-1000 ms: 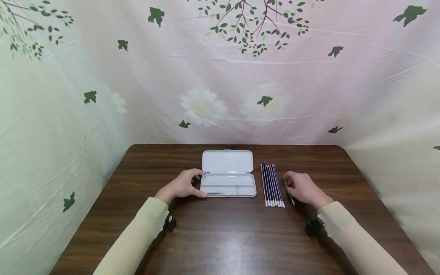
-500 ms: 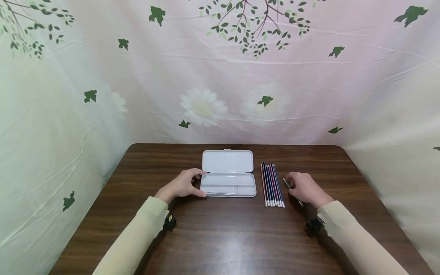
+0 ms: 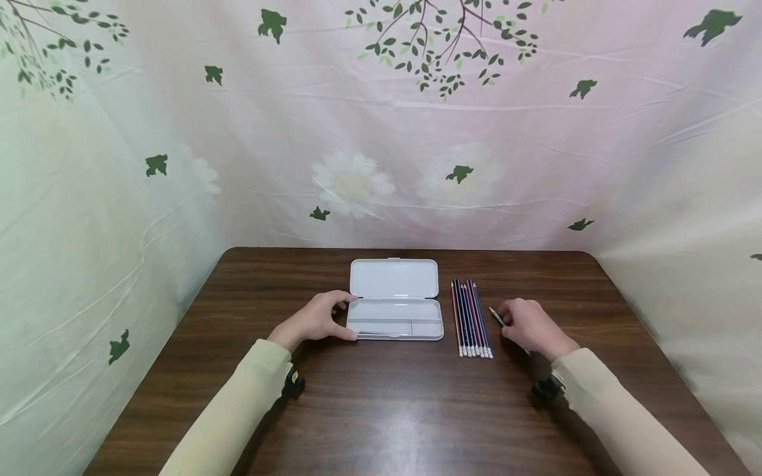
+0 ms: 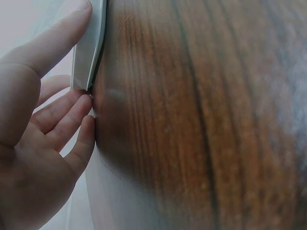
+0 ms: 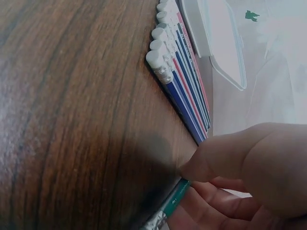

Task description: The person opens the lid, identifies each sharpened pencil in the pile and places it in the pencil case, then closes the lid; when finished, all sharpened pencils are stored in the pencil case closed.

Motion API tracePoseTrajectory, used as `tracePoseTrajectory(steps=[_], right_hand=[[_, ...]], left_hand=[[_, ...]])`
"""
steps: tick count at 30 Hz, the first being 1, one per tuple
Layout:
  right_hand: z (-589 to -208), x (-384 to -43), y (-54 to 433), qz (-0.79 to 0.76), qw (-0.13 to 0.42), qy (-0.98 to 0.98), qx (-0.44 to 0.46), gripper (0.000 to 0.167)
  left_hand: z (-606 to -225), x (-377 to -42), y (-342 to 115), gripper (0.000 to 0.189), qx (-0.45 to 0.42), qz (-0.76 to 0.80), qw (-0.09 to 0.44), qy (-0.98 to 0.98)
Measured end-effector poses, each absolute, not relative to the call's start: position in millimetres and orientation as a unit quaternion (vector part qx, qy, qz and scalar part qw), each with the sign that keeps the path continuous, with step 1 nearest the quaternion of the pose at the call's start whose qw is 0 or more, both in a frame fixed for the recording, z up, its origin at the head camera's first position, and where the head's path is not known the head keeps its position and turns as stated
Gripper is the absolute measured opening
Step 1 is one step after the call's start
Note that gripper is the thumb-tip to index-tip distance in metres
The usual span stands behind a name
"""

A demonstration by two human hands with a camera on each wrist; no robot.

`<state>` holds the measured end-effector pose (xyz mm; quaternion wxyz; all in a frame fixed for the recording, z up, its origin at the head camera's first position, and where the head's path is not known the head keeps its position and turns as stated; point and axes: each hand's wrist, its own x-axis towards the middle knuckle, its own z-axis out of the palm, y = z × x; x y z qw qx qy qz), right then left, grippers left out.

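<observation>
A white pencil case (image 3: 393, 309) lies with its lid (image 3: 393, 278) folded back, its tray split into compartments. My left hand (image 3: 318, 318) holds the tray's left end, thumb at the front corner and index finger at the back corner; in the left wrist view the thumb lies along the case wall (image 4: 88, 57). To the right, my right hand (image 3: 532, 328) pinches a dark green pencil (image 5: 175, 197) between thumb and fingers, low over the table. Its tip (image 3: 493, 312) points away to the left; the fingers hide its middle.
Several blue and red striped pencils (image 3: 469, 320) lie side by side between the case and my right hand, white erasers toward me. The brown wooden table (image 3: 381, 396) meets a printed cloth (image 3: 405, 225) at the back and sides.
The green pencil has turned in my right hand: its eraser end has swung right, toward the wrist. The left hand and the pencil case have stayed in place.
</observation>
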<state>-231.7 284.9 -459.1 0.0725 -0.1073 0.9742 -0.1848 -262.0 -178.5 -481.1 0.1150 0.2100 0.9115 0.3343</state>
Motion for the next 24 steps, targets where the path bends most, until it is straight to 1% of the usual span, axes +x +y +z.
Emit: tracePoseTrajectory(steps=[4, 8, 15, 19, 24], right_hand=[[-458, -230, 283, -0.199, 0.068, 0.972, -0.106, 0.024], [-456, -229, 280, -0.217, 0.049, 0.967, -0.126, 0.022], [-454, -228, 270, -0.239, -0.002, 0.952, -0.190, 0.019], [-454, -228, 261, -0.233, -0.028, 0.947, -0.220, 0.021], [-452, -228, 251, -0.237, -0.019, 0.942, -0.235, 0.023]], left_hand=[[-481, -261, -178, 0.083, 0.207, 0.332, 0.117, 0.913], [-479, -261, -178, 0.084, 0.208, 0.332, 0.118, 0.912], [-480, -261, -179, 0.084, 0.209, 0.332, 0.118, 0.912], [-482, -261, -179, 0.084, 0.213, 0.333, 0.115, 0.911], [-481, -261, -179, 0.084, 0.216, 0.335, 0.114, 0.910]])
